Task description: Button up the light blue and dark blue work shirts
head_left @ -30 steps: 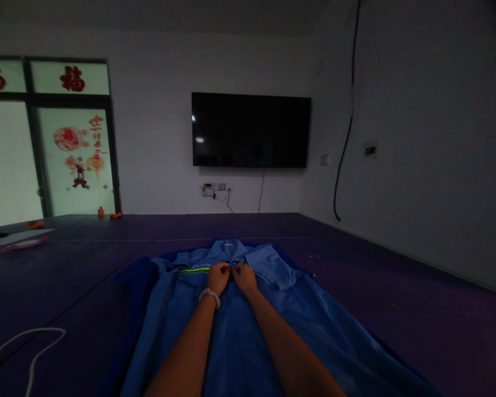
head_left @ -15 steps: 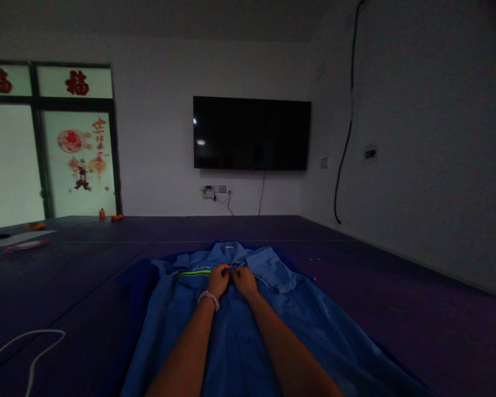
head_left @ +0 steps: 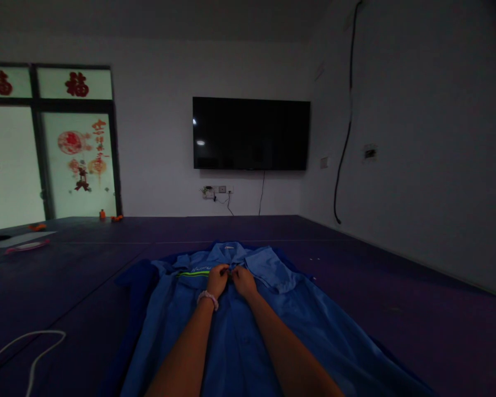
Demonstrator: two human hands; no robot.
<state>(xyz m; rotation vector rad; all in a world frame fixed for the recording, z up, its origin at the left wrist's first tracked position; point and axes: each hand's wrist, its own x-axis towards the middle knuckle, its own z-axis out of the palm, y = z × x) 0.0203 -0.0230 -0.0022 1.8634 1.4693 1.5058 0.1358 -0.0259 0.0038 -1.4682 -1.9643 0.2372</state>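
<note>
A blue short-sleeved shirt (head_left: 240, 336) lies spread out on the dark purple table, its collar at the far end. Across the left of its chest run a bright green stripe (head_left: 193, 273) and some white lettering. My left hand (head_left: 218, 280), with a pink band (head_left: 208, 298) on its wrist, pinches the shirt's front edge just below the collar. Close beside it, my right hand (head_left: 243, 280) pinches the same front edge. The fingertips almost meet, and whether a button is between them is too small to see. A darker blue cloth (head_left: 138, 275) shows under the shirt.
The table (head_left: 397, 298) runs to the wall, where a black television (head_left: 252, 134) hangs. A white cable (head_left: 45, 333) lies at the near left. Farther left are a pink-edged item (head_left: 28, 246), a white sheet (head_left: 28, 238) and small orange objects (head_left: 117, 218).
Almost nothing differs. Both hands stay at the shirt's front below the collar, with only a slight shift of the fingers.
</note>
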